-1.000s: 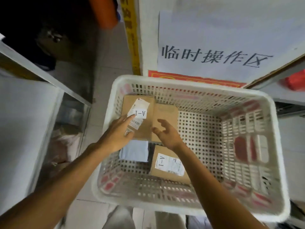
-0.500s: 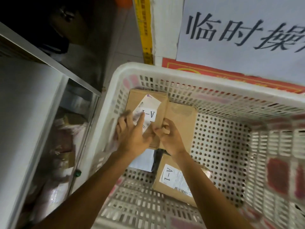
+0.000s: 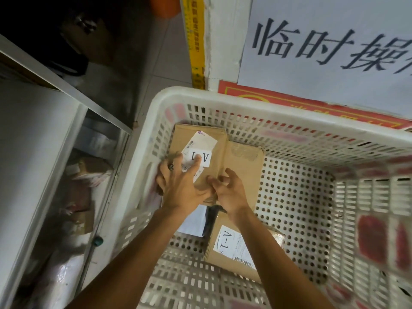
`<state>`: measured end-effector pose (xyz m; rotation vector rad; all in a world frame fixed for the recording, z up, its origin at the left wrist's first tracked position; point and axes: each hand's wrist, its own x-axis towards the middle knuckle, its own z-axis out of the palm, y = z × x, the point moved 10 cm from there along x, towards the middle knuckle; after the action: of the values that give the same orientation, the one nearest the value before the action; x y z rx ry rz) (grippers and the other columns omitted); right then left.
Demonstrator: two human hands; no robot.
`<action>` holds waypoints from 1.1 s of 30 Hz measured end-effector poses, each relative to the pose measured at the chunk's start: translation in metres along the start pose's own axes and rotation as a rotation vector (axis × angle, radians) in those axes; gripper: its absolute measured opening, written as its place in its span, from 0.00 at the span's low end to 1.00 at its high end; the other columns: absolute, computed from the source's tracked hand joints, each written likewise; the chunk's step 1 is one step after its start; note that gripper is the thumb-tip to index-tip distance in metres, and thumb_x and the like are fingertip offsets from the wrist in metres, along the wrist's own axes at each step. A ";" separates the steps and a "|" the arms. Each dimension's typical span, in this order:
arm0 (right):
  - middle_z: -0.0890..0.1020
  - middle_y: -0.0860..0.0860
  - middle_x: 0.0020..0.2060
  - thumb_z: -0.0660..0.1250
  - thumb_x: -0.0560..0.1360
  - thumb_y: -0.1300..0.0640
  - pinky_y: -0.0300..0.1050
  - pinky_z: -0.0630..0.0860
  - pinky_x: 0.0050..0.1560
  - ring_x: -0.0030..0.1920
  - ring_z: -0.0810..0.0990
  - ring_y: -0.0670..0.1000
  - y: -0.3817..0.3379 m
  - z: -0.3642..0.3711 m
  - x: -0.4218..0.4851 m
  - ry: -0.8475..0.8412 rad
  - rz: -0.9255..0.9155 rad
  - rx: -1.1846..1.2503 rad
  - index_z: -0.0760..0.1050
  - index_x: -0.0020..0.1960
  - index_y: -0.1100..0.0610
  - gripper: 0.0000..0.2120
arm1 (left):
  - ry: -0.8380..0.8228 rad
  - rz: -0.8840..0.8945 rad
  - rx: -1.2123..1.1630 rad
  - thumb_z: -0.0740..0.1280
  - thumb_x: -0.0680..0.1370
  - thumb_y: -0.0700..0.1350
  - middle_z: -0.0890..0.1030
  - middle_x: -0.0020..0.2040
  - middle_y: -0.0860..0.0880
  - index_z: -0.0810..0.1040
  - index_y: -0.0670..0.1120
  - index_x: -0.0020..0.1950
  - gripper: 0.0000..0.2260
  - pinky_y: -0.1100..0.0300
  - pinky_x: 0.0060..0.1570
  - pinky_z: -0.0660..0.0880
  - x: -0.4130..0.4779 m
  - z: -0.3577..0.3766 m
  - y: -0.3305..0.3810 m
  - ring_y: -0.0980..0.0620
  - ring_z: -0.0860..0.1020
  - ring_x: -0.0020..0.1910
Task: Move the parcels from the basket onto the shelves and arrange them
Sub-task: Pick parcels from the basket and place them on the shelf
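Observation:
A white perforated plastic basket (image 3: 278, 112) holds several parcels. In its far left corner lies a brown cardboard box (image 3: 214, 139) with a white "A-1" label. My left hand (image 3: 180, 186) lies spread over the box's near left corner, fingers on the label. My right hand (image 3: 229, 190) grips the box's near edge with curled fingers. A flatter brown parcel (image 3: 245, 166) lies under and to the right of it. Another "A-1" box (image 3: 231, 248) sits nearer me, partly under my right forearm. A white packet (image 3: 194, 221) shows between my arms.
A metal shelf unit (image 3: 66, 90) stands to the left, with bagged and boxed parcels (image 3: 89, 170) on its lower level. A white sign with black characters (image 3: 323, 45) hangs on the wall behind the basket. Tiled floor (image 3: 165, 54) shows between shelf and wall.
Both hands reached from above the box down onto it and closed on its near end. The view moved closer to the basket and the box now sits slightly lifted at its near edge.

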<state>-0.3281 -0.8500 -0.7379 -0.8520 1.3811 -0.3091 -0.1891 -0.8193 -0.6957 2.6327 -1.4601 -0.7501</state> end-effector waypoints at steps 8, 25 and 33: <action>0.76 0.56 0.56 0.68 0.77 0.62 0.58 0.81 0.52 0.58 0.78 0.58 0.018 -0.053 -0.025 -0.018 0.024 0.065 0.71 0.66 0.58 0.18 | -0.152 0.359 -0.296 0.71 0.75 0.46 0.57 0.73 0.50 0.66 0.53 0.74 0.28 0.58 0.69 0.63 -0.020 0.010 0.021 0.56 0.56 0.73; 0.82 0.49 0.58 0.72 0.73 0.57 0.50 0.82 0.45 0.53 0.84 0.50 0.045 -0.071 -0.051 -0.127 0.072 0.231 0.65 0.69 0.43 0.29 | -0.592 -0.099 -1.028 0.75 0.70 0.37 0.80 0.56 0.55 0.66 0.55 0.70 0.34 0.60 0.43 0.80 -0.039 0.051 -0.010 0.59 0.82 0.49; 0.81 0.54 0.59 0.79 0.65 0.49 0.58 0.82 0.50 0.55 0.83 0.55 -0.010 -0.088 -0.110 -0.048 -0.042 0.176 0.67 0.63 0.42 0.32 | -0.645 0.046 -1.056 0.78 0.66 0.42 0.74 0.61 0.40 0.66 0.56 0.70 0.36 0.50 0.54 0.78 -0.052 -0.026 0.018 0.47 0.78 0.58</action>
<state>-0.4305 -0.8150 -0.6469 -0.7391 1.2726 -0.4336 -0.2149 -0.7920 -0.6482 1.5889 -0.7645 -1.8217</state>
